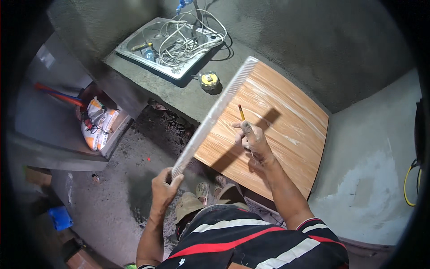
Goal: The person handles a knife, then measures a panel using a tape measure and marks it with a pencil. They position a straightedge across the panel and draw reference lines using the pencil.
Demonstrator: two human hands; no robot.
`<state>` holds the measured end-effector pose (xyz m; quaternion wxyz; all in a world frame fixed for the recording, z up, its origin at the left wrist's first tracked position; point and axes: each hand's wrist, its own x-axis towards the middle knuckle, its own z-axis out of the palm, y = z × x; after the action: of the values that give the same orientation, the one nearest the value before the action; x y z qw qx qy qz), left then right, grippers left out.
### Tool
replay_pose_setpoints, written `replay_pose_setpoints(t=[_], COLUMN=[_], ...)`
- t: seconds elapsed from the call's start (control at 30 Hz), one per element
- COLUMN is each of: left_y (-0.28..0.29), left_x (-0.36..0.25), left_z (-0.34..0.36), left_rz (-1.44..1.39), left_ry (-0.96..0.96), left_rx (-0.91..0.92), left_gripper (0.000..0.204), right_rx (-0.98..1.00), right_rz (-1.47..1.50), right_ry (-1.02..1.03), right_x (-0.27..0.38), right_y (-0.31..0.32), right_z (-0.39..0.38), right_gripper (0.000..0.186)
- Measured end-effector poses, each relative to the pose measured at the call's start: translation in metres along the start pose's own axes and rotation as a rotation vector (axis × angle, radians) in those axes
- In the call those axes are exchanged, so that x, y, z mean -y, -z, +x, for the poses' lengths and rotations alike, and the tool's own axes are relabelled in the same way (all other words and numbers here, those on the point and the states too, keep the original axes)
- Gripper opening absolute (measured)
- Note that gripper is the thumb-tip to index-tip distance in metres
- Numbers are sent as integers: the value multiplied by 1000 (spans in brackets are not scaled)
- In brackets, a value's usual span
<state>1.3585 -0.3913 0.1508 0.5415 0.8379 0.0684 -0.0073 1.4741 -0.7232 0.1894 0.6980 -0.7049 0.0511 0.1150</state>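
In my left hand [167, 188] is the near end of a long pale strip with fine ribs or slots [212, 116]. My fingers are closed round it, and it slants up to the right along the left side of a wood-grain tile or board [286, 130]. My right hand [253, 139] is over that board, gripping a yellow pencil [242, 113] whose red end points up. A round yellow and black tape measure [209, 81] rests on the grey counter [188, 96], left of the strip's far end.
On the counter's far part sits a sink [179, 74] with tangled white cables [183, 40] and a clear bottle [148, 53] in it. Rubble [168, 125] lies beneath the counter. White and orange sacks [98, 123] stand at left, and a yellow cable [406, 186] hangs at right.
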Motion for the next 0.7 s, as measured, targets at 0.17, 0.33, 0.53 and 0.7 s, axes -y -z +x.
replay_pose_setpoints(t=[0.17,0.33,0.53,0.7], left_y=[34,54,74,91], left_x=[2,29,50,74], left_z=[15,9,1,2], left_rz=[105,278,351,387], left_ry=[47,12,87,89], left_rx=[-162,-326,-301,-201], left_gripper=[30,29,29,29], right_rx=[-193,-293,-338,-316], right_rz=[-148,-24,-38,-345], right_ry=[41,-1,-48,56], right_x=[-18,-43,-47,-32], right_y=[31,91,112,78], right_z=[-11,0,10,63], right_gripper=[64,63,56,53])
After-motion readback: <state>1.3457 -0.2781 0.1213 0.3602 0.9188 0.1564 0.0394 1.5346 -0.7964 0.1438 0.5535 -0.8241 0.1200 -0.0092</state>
